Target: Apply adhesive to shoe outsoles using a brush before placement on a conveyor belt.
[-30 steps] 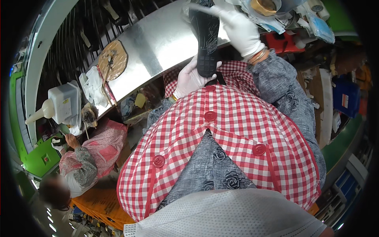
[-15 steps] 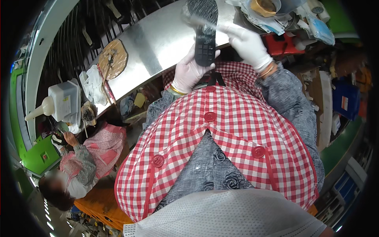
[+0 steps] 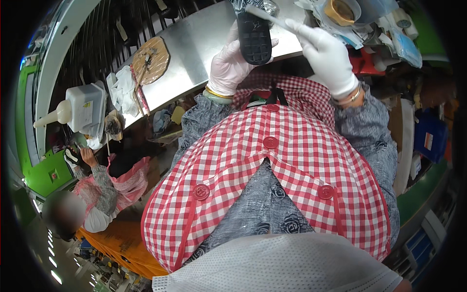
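Note:
A black shoe sole (image 3: 255,44) is held up over the near edge of the metal table, its square-patterned heel end toward me. Its far part looks glossy with pale streaks and runs to the upper edge of the picture. My left hand (image 3: 227,68), in a white glove, is closed around the sole from the left, with fingertips showing at its right side. In my gloved right hand (image 3: 330,61) is a slim, pale-handled brush (image 3: 272,18), pinched between the fingers. The brush head lies over the sole's middle; whether it touches I cannot tell.
On the table (image 3: 189,53) lies a round brown board (image 3: 151,61) with dark bits. A white bottle with a long nozzle (image 3: 80,109) stands left. A cup of brown liquid (image 3: 340,10) sits among papers at right. A co-worker (image 3: 104,187) sits at far left.
The sole has shifted toward the top of the picture. My right hand has moved right and slightly nearer; the brush, blurred before, now shows more clearly over the sole's middle.

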`<action>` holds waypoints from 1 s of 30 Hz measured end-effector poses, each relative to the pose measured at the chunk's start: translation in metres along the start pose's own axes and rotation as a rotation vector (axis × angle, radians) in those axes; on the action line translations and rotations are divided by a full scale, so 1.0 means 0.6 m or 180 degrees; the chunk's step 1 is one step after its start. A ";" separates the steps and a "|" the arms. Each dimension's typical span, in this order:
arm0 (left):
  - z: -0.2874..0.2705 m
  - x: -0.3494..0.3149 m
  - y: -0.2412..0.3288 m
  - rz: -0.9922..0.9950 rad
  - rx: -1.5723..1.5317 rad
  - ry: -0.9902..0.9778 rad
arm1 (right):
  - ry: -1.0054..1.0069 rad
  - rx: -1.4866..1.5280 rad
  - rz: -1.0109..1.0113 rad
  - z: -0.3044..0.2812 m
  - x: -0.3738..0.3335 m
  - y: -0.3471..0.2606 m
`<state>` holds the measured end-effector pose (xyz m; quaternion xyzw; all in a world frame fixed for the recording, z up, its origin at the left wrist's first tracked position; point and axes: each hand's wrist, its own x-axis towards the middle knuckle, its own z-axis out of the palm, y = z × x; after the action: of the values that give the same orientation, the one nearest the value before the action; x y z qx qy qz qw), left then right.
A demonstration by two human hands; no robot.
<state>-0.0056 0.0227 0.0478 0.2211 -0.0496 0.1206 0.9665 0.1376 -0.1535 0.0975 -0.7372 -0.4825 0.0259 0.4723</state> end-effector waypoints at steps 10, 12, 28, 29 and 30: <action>-0.009 -0.008 0.026 0.0032 0.0375 -0.0132 | 0.0246 0.0403 -0.0623 0.009 0.000 -0.037; -0.002 -0.009 0.020 0.0048 0.0400 -0.0159 | 0.0376 -0.0054 -0.0649 0.011 0.036 -0.014; -0.007 -0.015 0.038 0.0360 -0.0186 0.0436 | -0.0224 0.1190 0.0035 0.031 -0.016 -0.038; 0.000 -0.010 0.037 0.0534 -0.0204 0.0398 | -0.0335 0.1479 0.0505 0.022 0.000 -0.036; 0.006 -0.008 0.037 0.0595 -0.0091 0.0451 | -0.0187 0.1532 0.0385 0.029 0.005 -0.030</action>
<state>-0.0159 0.0398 0.0594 0.1926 -0.0032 0.2249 0.9552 0.1185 -0.1380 0.1024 -0.6299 -0.4309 0.1897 0.6177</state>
